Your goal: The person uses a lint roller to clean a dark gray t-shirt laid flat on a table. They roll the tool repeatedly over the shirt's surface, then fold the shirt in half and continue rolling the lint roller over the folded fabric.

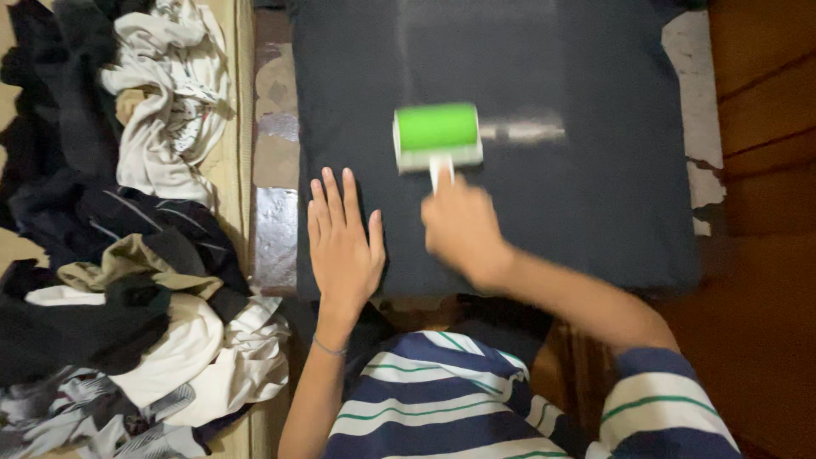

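A dark garment (578, 170) lies spread flat over a worn board (276, 127). My left hand (342, 242) rests flat on its near left part, fingers apart, holding nothing. My right hand (463, 225) grips the white handle of a lint roller (437, 136) with a green roll, which lies on the cloth just beyond my fingers. The roller and my right hand are blurred by motion. A small pale printed mark (523, 130) on the garment sits just right of the roller.
A heap of mixed clothes (127, 255), black, white and tan, fills the left side beside the board. Brown wooden flooring (765, 212) runs along the right. My striped shirt (442, 399) shows at the bottom.
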